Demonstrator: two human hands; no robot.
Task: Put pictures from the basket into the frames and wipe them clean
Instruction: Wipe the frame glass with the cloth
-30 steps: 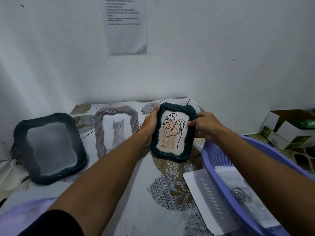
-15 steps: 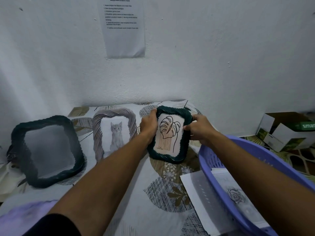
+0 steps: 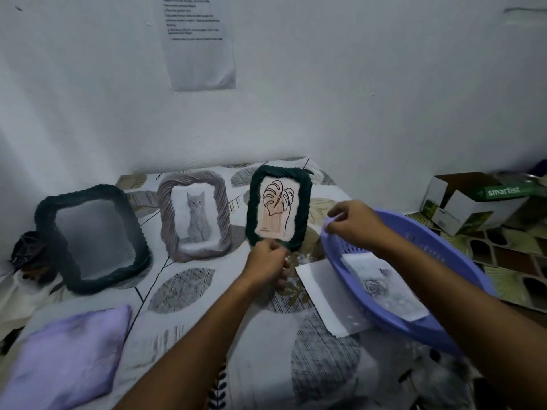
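Hands reach forward from the lower edge of the picture, both forearms bare and stretched over a leaf-patterned cloth [image 3: 183, 291] that covers the bench. The left hand [image 3: 266, 266] sits at the centre, knuckles up, fingers curled at the bottom edge of the dark green frame [image 3: 279, 210]; it appears to pinch that edge, though the fingertips are hidden. This frame stands upright just above the hand and holds a line drawing of a monstera leaf [image 3: 277, 208] on a pinkish sheet. The right hand [image 3: 353, 224] is right of centre, turned palm down, with fingers bent over the far rim of the lilac plastic basket [image 3: 461, 329], gripping it. Inside the basket lies a printed picture of a rose [image 3: 381, 287], and a plain white sheet [image 3: 322, 300] sticks out from under the basket's left side.

Left of the green frame stands a grey twisted frame [image 3: 165, 220] with a kitten photo [image 3: 197, 218] in it. Further left, a larger dark green frame [image 3: 44, 214] leans back with only a blank grey panel inside. A lilac cloth [image 3: 65, 356] lies bunched in the lower left corner. An open white and green carton [image 3: 473, 202] sits at the right edge, and a printed paper notice [image 3: 201, 45] hangs on the white wall at the top.
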